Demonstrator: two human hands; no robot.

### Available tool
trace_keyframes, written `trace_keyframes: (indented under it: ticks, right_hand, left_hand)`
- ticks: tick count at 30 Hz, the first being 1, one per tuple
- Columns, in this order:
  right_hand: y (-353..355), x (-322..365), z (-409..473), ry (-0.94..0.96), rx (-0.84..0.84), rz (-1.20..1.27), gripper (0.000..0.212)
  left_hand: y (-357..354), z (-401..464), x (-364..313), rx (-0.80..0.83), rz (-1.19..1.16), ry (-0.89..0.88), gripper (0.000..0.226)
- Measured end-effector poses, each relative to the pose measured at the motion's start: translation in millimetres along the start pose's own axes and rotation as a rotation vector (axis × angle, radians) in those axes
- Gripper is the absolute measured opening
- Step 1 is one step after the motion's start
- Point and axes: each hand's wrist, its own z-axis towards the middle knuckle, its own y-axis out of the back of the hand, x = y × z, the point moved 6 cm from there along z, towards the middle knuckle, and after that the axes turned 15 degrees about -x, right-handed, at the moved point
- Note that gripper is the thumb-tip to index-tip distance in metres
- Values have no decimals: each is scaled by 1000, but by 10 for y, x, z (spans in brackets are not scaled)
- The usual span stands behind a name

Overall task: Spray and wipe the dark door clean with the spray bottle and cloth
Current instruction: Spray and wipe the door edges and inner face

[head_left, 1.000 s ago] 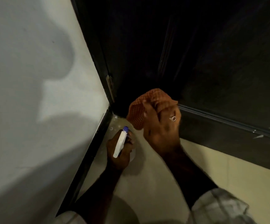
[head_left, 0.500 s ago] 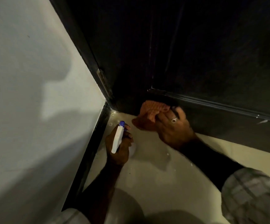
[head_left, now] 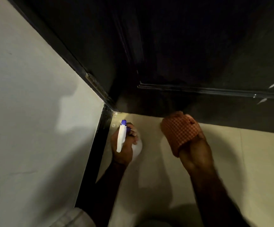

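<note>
The dark door (head_left: 190, 54) fills the upper part of the view, its bottom edge meeting the pale floor. My right hand (head_left: 197, 151) holds an orange waffle-textured cloth (head_left: 180, 130) draped over its fingers, low down at the door's bottom rail. My left hand (head_left: 123, 146) grips a white spray bottle (head_left: 122, 136) with a purple nozzle, pointing toward the corner by the hinge. The bottle's round body shows partly behind the fingers.
A white wall (head_left: 34, 112) with a black skirting strip (head_left: 98, 145) runs along the left. A metal hinge (head_left: 97, 86) sits on the door frame. Cream floor tiles (head_left: 239, 161) spread below. White marks (head_left: 267, 94) streak the door's right side.
My right hand with the cloth has slid down and to the right along the door's lower edge, off the panel moulding. The left hand and bottle stayed near the corner.
</note>
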Motion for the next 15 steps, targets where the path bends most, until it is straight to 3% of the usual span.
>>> trace_keyframes:
  ticks: [4,5,7,10,15]
  right_hand:
    - [-130,-73,15,-134,-48,109,60]
    - [-130,-108,-10,-158,-78,119,58]
    - [-58,-188,-12,-192,-160,86,28]
    - [-39,-231,10,-221,-189,78,27]
    - [-239,79,-106,-100,-125,108,26]
  left_hand:
    - [-56,-32,-23,76,27,-17,11]
    - [-88,-34,-33,91,47,-31,12]
    - [-166,-59,-83,132,65,-53,15]
    - [-285,-135,-93,206,97,-62,15]
    - [-447,-238,-117,301,207,-37,41]
